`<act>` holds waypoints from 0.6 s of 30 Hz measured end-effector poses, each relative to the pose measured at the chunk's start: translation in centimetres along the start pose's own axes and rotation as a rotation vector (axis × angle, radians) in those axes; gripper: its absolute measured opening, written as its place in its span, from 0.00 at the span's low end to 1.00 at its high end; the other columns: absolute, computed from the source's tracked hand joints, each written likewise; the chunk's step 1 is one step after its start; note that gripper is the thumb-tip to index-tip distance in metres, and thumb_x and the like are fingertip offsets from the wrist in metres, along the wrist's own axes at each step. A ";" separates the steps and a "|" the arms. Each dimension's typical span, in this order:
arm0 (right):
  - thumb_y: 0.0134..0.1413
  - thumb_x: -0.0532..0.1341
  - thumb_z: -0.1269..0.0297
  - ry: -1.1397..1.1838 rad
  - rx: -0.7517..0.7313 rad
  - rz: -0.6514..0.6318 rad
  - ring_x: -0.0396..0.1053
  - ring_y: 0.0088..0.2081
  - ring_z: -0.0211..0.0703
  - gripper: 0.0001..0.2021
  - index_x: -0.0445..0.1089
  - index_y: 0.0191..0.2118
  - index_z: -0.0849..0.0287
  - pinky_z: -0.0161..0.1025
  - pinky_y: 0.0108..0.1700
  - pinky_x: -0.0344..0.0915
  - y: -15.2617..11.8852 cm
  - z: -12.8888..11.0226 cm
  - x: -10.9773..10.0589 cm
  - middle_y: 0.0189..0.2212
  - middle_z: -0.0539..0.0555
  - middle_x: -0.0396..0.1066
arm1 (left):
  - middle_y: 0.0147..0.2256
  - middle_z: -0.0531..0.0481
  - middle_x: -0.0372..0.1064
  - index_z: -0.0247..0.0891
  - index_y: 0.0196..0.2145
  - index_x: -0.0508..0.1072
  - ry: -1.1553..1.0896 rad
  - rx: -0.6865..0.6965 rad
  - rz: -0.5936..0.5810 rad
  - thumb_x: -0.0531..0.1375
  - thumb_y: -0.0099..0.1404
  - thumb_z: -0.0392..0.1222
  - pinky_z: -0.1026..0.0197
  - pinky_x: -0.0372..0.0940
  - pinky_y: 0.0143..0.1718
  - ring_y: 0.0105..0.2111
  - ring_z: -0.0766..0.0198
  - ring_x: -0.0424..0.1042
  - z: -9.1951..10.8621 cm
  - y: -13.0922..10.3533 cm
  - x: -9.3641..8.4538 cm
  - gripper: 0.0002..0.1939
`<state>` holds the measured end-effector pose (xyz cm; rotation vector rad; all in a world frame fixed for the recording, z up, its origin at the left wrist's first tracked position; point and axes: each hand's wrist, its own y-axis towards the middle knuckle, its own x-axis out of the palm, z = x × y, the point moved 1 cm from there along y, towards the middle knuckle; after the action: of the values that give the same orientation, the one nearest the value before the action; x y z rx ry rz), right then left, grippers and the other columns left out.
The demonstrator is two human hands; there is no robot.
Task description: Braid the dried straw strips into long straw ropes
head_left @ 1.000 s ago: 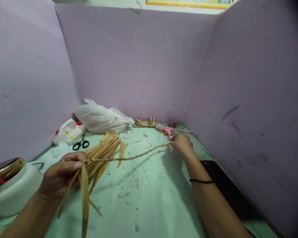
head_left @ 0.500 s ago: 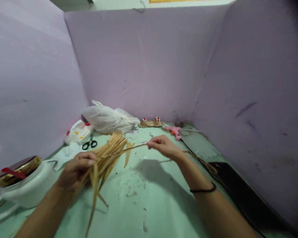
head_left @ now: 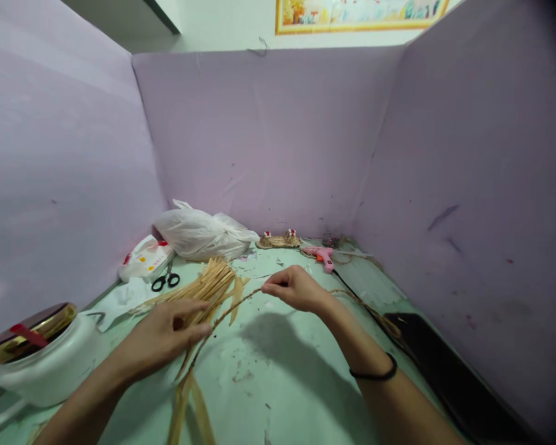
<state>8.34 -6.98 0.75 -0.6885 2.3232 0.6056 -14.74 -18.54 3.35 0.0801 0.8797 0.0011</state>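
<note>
My right hand (head_left: pixel 297 289) pinches a thin twisted straw cord (head_left: pixel 232 307) between thumb and fingertips above the table. From there the cord slopes down to the left and ends in loose flat straw strips (head_left: pixel 191 405) near the front edge of the view. My left hand (head_left: pixel 171 337) is beside the cord, thumb and fingers apart; whether its thumb tip touches the cord I cannot tell. Behind that hand lies a bundle of dry straw strips (head_left: pixel 215 278), partly covered by it. More twisted cord (head_left: pixel 352 298) runs out behind my right wrist.
Black-handled scissors (head_left: pixel 165 282), a white plastic bag (head_left: pixel 199 233) and a tissue pack (head_left: pixel 149 256) lie at the back left. A white pot (head_left: pixel 50 364) stands at left. A small woven piece (head_left: pixel 278 241), a pink glue gun (head_left: pixel 322 256) and a black phone-like slab (head_left: pixel 445 371) are further right.
My left hand has let go of the straw strips and opened, moving slightly right. The strips have dropped lower. My right hand keeps its pinch on the cord. The view has tilted up.
</note>
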 end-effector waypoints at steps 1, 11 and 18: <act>0.46 0.55 0.53 0.008 -0.014 -0.028 0.48 0.18 0.30 0.17 0.72 0.25 0.63 0.30 0.20 0.47 -0.1 -0.5 0.0 0.14 0.47 0.56 | 0.38 0.47 0.69 0.40 0.38 0.73 0.025 0.004 0.141 0.55 0.52 0.51 0.63 0.58 0.35 0.37 0.59 0.65 0.8 0.1 -0.2 0.18; 0.45 0.57 0.61 0.176 -0.028 0.123 0.55 0.21 0.32 0.11 0.71 0.31 0.62 0.31 0.23 0.53 -0.3 -1.1 -1.4 0.19 0.49 0.63 | 0.12 0.57 0.55 0.33 0.20 0.69 -0.426 -0.077 -0.295 0.57 0.51 0.49 0.68 0.38 0.14 0.11 0.76 0.43 4.4 6.5 2.5 0.14; 0.42 0.58 0.60 0.332 0.179 0.470 0.59 0.18 0.34 0.09 0.64 0.24 0.62 0.32 0.20 0.55 0.9 1.4 -1.3 0.17 0.49 0.62 | 0.24 0.50 0.64 0.30 0.33 0.71 -1.022 -0.099 -0.454 0.64 0.45 0.40 0.70 0.55 0.23 0.22 0.73 0.61 2.8 7.5 1.8 0.16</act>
<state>9.31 -5.11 0.86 -0.1612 2.8370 0.5009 -11.23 -11.22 4.23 -0.2039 -0.1399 -0.3894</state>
